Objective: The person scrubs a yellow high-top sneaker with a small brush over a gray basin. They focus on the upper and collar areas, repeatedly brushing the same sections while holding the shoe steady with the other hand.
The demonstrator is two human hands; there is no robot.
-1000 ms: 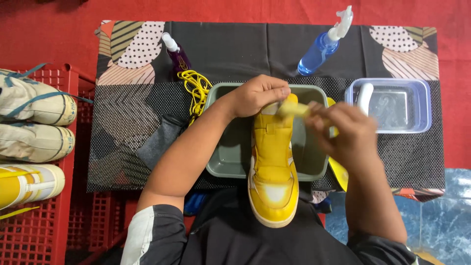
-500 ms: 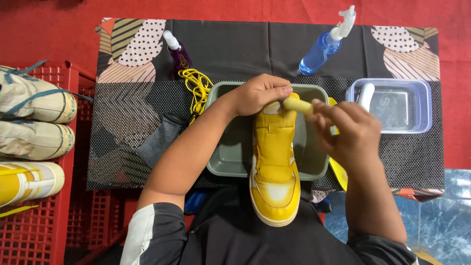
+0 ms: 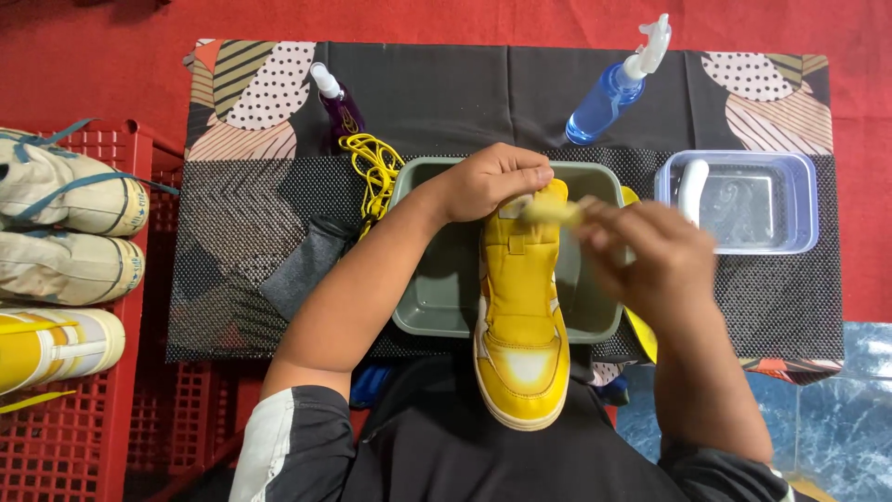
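Looking down from the head camera, I see my left hand [image 3: 497, 179] clamped over the collar end of a yellow high-top shoe [image 3: 520, 316], fingers curled down around its top edge. The shoe lies sole-down across a grey tub [image 3: 437, 307], its collar over the tub's far rim and its toe sticking out past the near rim toward my lap. My right hand [image 3: 650, 256] is closed around a small pale brush [image 3: 550, 212], whose tip rests on the shoe just beside the left hand; the hand is blurred, so I cannot tell exactly how the fingers sit.

I judge the shoe to be light but bulky, with a stiff rubber sole and a softer padded upper that will give under pressure. If wet or soapy it would be slippery on the smooth panels, so the collar or the sole edge looks like the surest place to hold it.

Just left of the tub lie coiled yellow laces [image 3: 372, 167], with a small purple bottle [image 3: 336, 107] behind them and a grey cloth [image 3: 307, 265] nearer me. A blue spray bottle [image 3: 609, 93] lies on the far side, and a clear tub of water [image 3: 753, 200] sits to the right. A red crate [image 3: 65, 418] at the left holds more shoes [image 3: 65, 232].
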